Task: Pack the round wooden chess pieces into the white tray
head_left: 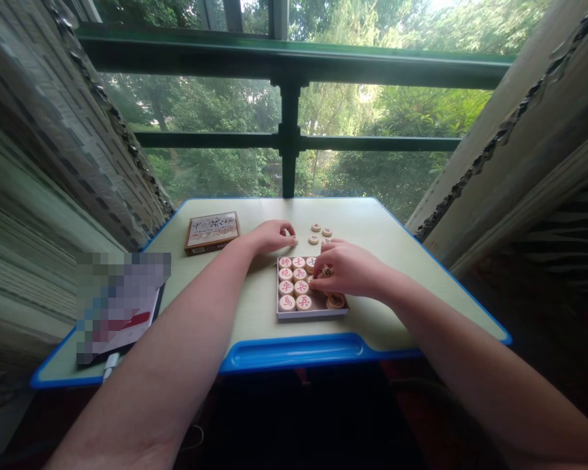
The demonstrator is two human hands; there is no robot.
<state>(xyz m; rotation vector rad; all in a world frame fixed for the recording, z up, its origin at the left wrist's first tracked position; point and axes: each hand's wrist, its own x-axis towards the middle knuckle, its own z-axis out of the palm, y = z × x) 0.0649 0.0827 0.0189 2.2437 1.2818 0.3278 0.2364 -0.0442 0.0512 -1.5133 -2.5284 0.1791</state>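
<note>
An open shallow box (313,314) stands on the table, with round wooden Chinese chess pieces lined up in rows inside it. Red characters mark the pieces on its left side, such as this one (287,303); a dark-marked piece (336,301) lies at its right front corner. My right hand (347,266) is over the box's right side, fingers closed around a chess piece (326,271), and it covers part of the rows. Beyond the box, my left hand (273,236) pinches another chess piece (294,241) at the tabletop. Several loose pieces (315,227) lie just beyond my right hand.
A printed Chinese chess box lid (212,232) lies at the back left. At the left edge is a dark-edged flat object (149,307), partly blurred out, with a white item (110,365) near it. The table has a blue rim and front groove (296,350). Curtains flank the window.
</note>
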